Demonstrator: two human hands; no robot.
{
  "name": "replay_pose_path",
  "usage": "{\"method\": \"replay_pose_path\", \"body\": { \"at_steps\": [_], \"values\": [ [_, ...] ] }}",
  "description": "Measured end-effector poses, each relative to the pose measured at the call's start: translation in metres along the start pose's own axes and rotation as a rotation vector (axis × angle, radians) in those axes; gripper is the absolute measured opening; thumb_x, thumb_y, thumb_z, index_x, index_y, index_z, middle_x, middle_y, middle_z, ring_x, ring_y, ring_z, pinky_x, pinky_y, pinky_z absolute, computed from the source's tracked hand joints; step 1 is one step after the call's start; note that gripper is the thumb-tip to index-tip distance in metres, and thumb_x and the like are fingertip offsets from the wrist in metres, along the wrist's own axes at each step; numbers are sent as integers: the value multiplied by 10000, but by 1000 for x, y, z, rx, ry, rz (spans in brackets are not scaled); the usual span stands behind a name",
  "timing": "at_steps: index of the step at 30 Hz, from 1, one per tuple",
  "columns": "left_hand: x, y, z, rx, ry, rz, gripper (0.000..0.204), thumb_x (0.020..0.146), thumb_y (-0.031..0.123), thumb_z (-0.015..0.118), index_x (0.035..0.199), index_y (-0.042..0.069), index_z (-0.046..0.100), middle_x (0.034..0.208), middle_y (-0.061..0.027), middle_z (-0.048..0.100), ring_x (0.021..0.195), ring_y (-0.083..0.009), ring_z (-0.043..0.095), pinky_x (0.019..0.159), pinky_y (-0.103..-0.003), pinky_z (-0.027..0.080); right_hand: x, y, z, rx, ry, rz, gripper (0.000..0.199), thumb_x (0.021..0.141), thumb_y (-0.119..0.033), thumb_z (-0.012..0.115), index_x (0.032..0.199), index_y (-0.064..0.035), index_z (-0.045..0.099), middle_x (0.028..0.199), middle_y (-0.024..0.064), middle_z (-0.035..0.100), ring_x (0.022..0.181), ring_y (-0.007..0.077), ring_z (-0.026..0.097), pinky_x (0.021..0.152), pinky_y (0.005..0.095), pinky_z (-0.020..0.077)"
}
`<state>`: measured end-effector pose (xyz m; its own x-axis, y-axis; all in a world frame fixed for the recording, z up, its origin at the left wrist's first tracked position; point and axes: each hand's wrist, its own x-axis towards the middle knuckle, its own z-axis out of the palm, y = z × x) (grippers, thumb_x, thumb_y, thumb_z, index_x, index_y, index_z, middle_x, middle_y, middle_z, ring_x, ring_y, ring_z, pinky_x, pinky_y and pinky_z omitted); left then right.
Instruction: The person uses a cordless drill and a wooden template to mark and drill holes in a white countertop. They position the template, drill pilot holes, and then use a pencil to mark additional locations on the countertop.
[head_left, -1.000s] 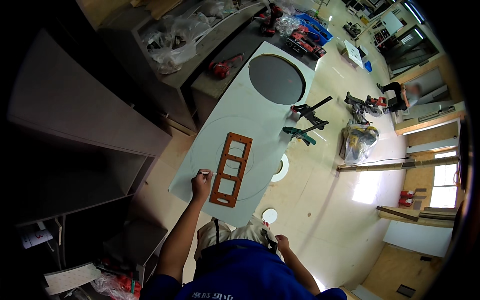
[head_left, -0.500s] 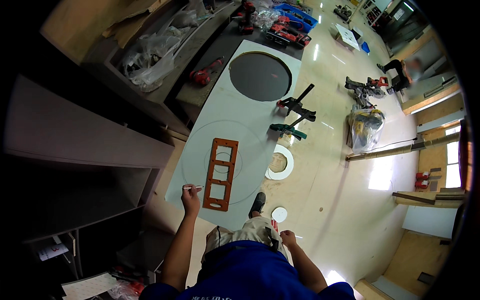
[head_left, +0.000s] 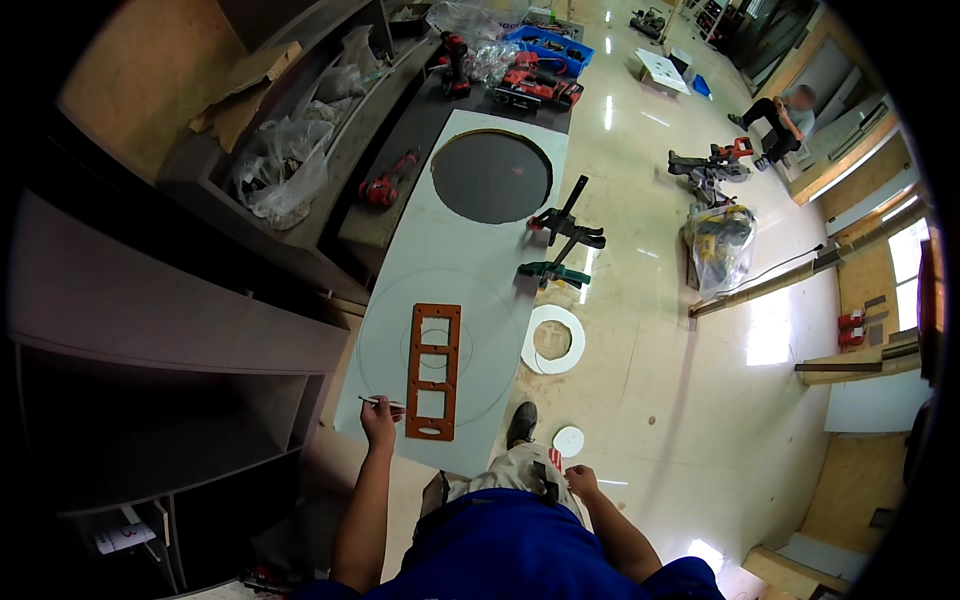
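My left hand (head_left: pixel 379 424) is closed around a slim white pen (head_left: pixel 397 406), beside the lower left of an orange-brown template (head_left: pixel 411 372). That template has three square openings and a slot, and lies flat on a long white board (head_left: pixel 480 252). Circles are drawn on the board around and under it. A large round hole shows at the board's far end. Down by my right trouser leg, my right hand (head_left: pixel 581 481) has its fingers curled; whatever they hold, if anything, is too small to make out. It is apart from the board.
Two bar clamps, one black (head_left: pixel 570 226) and one green (head_left: pixel 553 272), grip the board's right edge. A white ring (head_left: pixel 572 340) and a white disc (head_left: pixel 569 441) lie on the floor. Red power tools (head_left: pixel 532 92) crowd the far bench. Cabinets (head_left: pixel 170 285) stand left; another person (head_left: pixel 780 122) sits far right.
My view has shifted, so the board and template appear lower and slightly left. The pen has tilted in my left hand. My right hand stays by my trouser leg.
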<state>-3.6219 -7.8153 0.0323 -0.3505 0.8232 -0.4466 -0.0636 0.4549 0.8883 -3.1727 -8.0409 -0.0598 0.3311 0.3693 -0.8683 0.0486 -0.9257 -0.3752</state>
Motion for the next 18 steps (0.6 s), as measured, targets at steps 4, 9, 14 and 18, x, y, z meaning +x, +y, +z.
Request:
{"method": "replay_pose_path", "body": {
  "at_steps": [4, 9, 14, 18],
  "values": [
    [0, 3, -4, -82, 47, -79, 192, 1056, 217, 462, 1108, 33, 477, 1024, -148, 685, 875, -231, 707, 699, -331, 579, 1, 0, 0, 18, -19, -63, 198, 873, -181, 622, 951, -7, 676, 803, 72, 671, 597, 155, 589, 523, 307, 499],
    [-4, 2, -10, -155, 47, -69, 201, 1060, 223, 448, 1148, 42, 462, 1070, -147, 674, 974, -240, 692, 768, -361, 580, 0, -10, 2, 19, -4, -45, 206, 876, -194, 631, 943, -7, 681, 779, 71, 667, 579, 151, 583, 511, 304, 490],
    [-8, 8, -16, -260, 38, -128, 190, 1049, 230, 493, 1098, 46, 494, 1020, -132, 682, 904, -230, 697, 763, -371, 583, -1, -15, 2, -189, 15, -165, 229, 874, -191, 637, 973, 10, 684, 831, 111, 700, 649, 172, 655, 574, 326, 534],
    [-16, 23, -13, -262, -80, -138, 176, 1018, 225, 573, 1025, 54, 534, 905, -115, 689, 776, -219, 693, 720, -361, 594, -20, -45, 10, -584, 50, -714, 246, 879, -203, 661, 1006, 6, 685, 900, 149, 726, 776, 208, 714, 690, 339, 569]
  ]
}}
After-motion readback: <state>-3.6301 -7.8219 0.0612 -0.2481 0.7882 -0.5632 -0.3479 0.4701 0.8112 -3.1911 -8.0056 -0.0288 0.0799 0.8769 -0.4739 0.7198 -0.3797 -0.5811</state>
